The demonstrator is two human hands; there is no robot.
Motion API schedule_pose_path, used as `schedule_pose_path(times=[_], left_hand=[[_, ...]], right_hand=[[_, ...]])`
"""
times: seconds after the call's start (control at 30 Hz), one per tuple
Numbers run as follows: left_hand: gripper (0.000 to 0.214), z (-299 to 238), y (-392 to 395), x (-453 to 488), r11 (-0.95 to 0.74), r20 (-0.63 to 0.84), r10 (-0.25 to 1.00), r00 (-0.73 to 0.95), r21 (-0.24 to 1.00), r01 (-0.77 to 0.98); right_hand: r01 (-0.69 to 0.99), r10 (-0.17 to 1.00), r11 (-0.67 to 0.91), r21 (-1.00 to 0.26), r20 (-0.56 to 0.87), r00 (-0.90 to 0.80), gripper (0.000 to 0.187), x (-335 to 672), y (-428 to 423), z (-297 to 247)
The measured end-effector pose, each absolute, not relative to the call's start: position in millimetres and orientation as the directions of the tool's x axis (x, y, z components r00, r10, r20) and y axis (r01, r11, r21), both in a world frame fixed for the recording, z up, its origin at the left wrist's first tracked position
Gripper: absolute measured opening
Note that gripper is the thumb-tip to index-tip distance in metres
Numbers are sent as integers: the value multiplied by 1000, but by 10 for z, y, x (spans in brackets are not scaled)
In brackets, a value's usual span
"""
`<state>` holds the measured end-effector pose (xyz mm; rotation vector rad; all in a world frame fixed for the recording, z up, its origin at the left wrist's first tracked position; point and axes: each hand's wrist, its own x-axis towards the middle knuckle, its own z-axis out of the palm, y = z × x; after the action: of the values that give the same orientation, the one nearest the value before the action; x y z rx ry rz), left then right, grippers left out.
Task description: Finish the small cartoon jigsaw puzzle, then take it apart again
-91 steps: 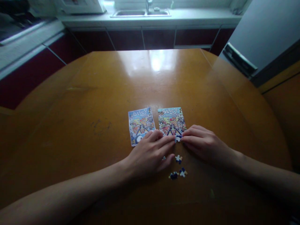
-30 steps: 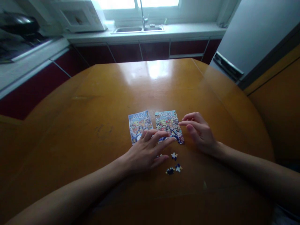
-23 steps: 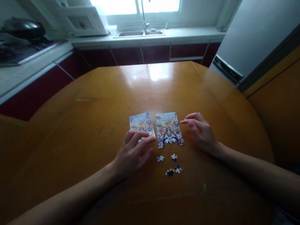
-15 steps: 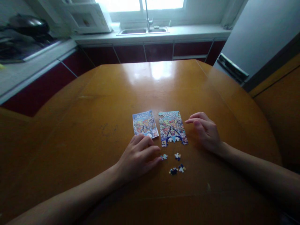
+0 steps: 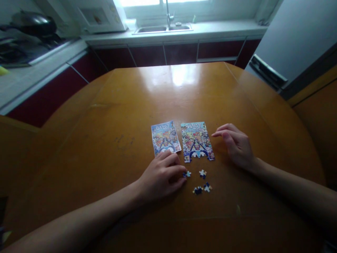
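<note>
"As you stand nearer, where is the pale-blue jigsaw piece [image 5: 188,174]?"

"Flat on the worktop [image 5: 123,105], just below the puzzle panel [image 5: 197,140], at the fingertips of the left hand [image 5: 165,174]."

"State of that hand?"

"Thumb and forefinger narrow, either side of the piece's left end. Firm pinch or mere touch: cannot tell."

"How to take it well?"

"My judgement: opposite edges, light pressure, pads off the tabs. Lift straight up rather than drag; turn it once clear of its neighbours."

"Neighbours?"

"White-and-navy piece [image 5: 203,174] to its right, apart. Nearer the person, a dark piece [image 5: 198,190] just beside a white-cross piece [image 5: 207,187]."

"Panel?"

"Flat, with a gap along its near edge. Looks thin; would likely shift if pushed, so best steadied."

"Right hand [image 5: 238,146]?"

"Just right of the panel, fingers loosely bent, thumb apart, nothing seen in it. Well placed to brace that side."

"Farther out?"

"Printed sheet [image 5: 165,136] left of the panel, near edge partly hidden by the left hand. Better left uncovered, for comparing. Beyond the worktop, a sink [image 5: 152,29]."
</note>
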<state>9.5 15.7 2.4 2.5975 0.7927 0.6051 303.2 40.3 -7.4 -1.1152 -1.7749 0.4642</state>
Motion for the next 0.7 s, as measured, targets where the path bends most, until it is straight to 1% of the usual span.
schedule_pose_path(times=[0.1,0.3,0.4,0.53,0.63,0.7], left_hand=[[7,9,171,104,-790,315,578,753,447,420],[16,-10,212,94,-816,373,547,749,438,378],[14,24,160,108,-827,390,531,752,432,360],[15,91,-3,195,-815,328,536,778,439,377],[18,90,-104,271,-801,270,551,790,437,409],[19,67,-134,304,-795,258,558,789,438,419]], right_hand=[[477,845,512,-714,519,-130,32,3036,405,-74],[486,833,533,-693,530,-157,31,3033,396,-47],[487,819,553,-676,548,-169,30,3020,371,-23],[476,795,593,-650,565,-221,26,2986,290,26],[434,756,651,-623,584,-295,24,2954,223,62],[413,732,680,-606,597,-329,23,2940,198,78]])
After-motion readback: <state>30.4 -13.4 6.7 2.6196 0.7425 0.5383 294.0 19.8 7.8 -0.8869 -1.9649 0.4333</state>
